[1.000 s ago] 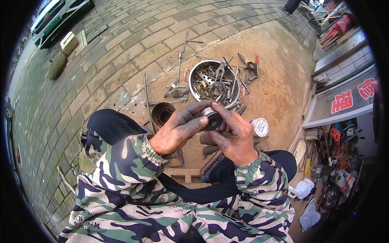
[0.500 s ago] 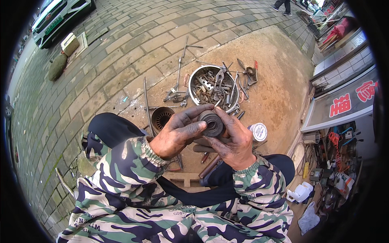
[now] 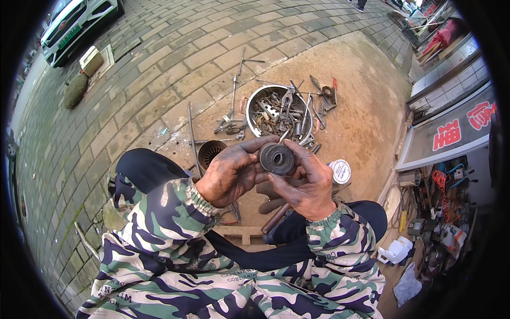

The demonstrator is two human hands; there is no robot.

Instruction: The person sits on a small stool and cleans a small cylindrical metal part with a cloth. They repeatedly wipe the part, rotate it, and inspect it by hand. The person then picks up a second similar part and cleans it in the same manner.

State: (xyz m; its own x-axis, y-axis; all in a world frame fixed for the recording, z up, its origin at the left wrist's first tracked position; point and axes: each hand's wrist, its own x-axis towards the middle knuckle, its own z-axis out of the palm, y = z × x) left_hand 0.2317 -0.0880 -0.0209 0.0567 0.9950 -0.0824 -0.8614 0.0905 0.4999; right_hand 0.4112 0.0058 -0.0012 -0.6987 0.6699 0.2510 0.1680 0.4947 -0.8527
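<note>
Both hands hold a dark, round, greasy metal part with a hole through its middle, its ringed face turned up toward me. My left hand is closed on its left side, blackened fingers reaching behind it. On the other side my right hand grips it between thumb and fingers. A thin metal rod shows just beyond the right fingertips; whether it is held cannot be told. Left of the hands stands an open metal cylinder with slots inside. Beyond them lies a round metal basin full of greasy metal parts and tools.
Wrenches and bars lie left of the basin. A white-lidded tub stands right of my hand, and a wooden stool is between my legs. Farther right are a framed sign and a white jug. A car is at upper left.
My left thumb has slid off the part's front face to its lower edge, leaving more of the face showing. The part is tilted up slightly. Both hands still hold it.
</note>
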